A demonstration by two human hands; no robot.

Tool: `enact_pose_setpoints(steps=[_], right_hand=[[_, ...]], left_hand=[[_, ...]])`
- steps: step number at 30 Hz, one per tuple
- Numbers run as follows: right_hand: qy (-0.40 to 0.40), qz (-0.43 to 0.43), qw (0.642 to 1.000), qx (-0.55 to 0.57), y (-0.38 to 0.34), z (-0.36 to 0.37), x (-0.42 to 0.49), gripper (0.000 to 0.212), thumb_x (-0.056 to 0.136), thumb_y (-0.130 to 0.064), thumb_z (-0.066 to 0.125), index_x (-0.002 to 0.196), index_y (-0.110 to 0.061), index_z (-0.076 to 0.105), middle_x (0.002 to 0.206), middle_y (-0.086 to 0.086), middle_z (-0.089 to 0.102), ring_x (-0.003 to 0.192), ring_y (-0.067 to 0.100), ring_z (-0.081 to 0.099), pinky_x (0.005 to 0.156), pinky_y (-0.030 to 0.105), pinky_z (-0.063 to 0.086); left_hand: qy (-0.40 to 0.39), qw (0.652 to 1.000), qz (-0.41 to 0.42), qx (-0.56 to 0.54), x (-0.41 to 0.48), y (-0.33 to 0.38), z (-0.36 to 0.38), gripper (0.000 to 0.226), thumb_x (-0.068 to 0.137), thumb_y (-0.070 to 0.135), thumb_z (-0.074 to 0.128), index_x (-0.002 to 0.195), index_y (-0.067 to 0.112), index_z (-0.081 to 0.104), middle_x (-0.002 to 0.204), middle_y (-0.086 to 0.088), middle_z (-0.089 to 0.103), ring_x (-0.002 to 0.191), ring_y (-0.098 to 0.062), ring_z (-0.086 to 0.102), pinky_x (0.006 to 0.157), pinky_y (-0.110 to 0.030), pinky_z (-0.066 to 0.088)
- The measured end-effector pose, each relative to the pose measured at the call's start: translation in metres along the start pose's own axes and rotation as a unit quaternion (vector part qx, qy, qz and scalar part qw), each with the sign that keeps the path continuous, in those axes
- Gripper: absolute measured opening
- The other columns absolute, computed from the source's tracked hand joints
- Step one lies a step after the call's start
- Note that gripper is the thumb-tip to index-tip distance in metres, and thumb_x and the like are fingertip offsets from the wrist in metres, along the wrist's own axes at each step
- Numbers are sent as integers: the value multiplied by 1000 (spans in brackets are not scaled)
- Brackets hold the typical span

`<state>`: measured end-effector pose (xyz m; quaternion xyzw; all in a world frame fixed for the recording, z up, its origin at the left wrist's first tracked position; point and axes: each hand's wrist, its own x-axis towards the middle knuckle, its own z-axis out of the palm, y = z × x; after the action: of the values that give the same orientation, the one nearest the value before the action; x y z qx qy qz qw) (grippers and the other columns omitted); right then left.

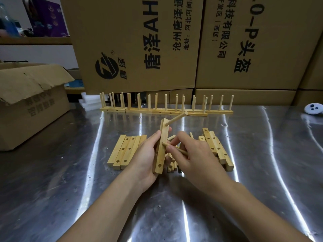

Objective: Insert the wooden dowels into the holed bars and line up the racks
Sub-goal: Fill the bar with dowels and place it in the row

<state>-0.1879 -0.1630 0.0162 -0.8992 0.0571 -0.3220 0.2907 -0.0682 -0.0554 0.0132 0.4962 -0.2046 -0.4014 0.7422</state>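
As left grip point(145, 159) clasps the bar point(162, 135), right grip point(194, 154) pinches a dowel point(167, 145). Entering tilted, it may jam.

Left grip point(145, 158) clasps bar point(160, 159); right grip point(194, 154) pinches dowel point(167, 145).

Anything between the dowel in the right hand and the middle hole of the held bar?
Nothing visible. The dowel has its tip at the middle hole of the bar; the left hand grips the bar's sides, off the holed face. The inserted dowel is up in the top hole.
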Motion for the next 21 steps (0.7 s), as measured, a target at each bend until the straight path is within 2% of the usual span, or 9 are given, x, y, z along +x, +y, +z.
enact_pose_setpoints(steps=[4, 7, 11, 13, 16, 18, 21], right_hand=[[8, -6, 1000, -27, 0, -2, 0, 13, 105, -47, 56, 101, -34, 58, 76, -16, 71, 68, -1, 68, 55, 21, 52], [10, -17, 998, -67, 0, -4, 0, 20, 102, -58, 54, 99, -38, 54, 80, -16, 73, 72, 2, 70, 61, 26, 57], [7, -7, 997, -71, 2, -6, 2, 14, 105, -44, 59, 104, -31, 63, 84, -14, 77, 76, 2, 73, 66, 34, 62], [7, -8, 998, -62, 1, -6, 2, 17, 106, -40, 60, 109, -27, 70, 85, -16, 77, 79, -3, 73, 70, 29, 62], [13, -18, 998, -52, -1, -7, 2, 21, 107, -35, 60, 99, -23, 76, 78, -18, 74, 73, -3, 70, 63, 19, 55], [7, -18, 999, -50, -1, -7, 3, 22, 107, -32, 61, 95, -24, 78, 71, -24, 68, 70, -4, 67, 61, 15, 48], [-6, -6, 1000, -16, -1, -9, 4, 21, 106, -24, 64, 94, -21, 81, 67, -34, 62, 68, -15, 64, 64, 5, 44]], left_hand=[[4, 1000, 21, 19, -3, 0, 1, 38, 111, 48, 47, 125, 32, 79, 111, -2, 79, 94, -16, 72, 88, -38, 53], [5, 998, 40, 55, -6, 0, 4, 39, 111, 49, 48, 119, 28, 80, 103, -3, 79, 87, -14, 74, 78, -34, 56], [26, 991, 80, 104, -10, -2, 9, 47, 113, 51, 42, 113, 26, 82, 102, -3, 81, 87, -11, 77, 65, -20, 57], [32, 986, 97, 129, -11, -3, 10, 54, 113, 56, 35, 118, 28, 80, 110, 1, 81, 96, -8, 78, 66, -16, 57], [25, 980, 134, 144, -12, -5, 12, 56, 113, 57, 28, 137, 29, 69, 123, 13, 77, 110, -4, 74, 74, -15, 58], [24, 977, 151, 149, -12, -6, 12, 57, 112, 58, 27, 140, 30, 66, 125, 14, 77, 112, -4, 73, 77, -16, 58], [19, 974, 159, 163, -11, -8, 11, 58, 110, 61, 26, 141, 31, 66, 125, 13, 77, 114, -5, 73, 78, -16, 58]])
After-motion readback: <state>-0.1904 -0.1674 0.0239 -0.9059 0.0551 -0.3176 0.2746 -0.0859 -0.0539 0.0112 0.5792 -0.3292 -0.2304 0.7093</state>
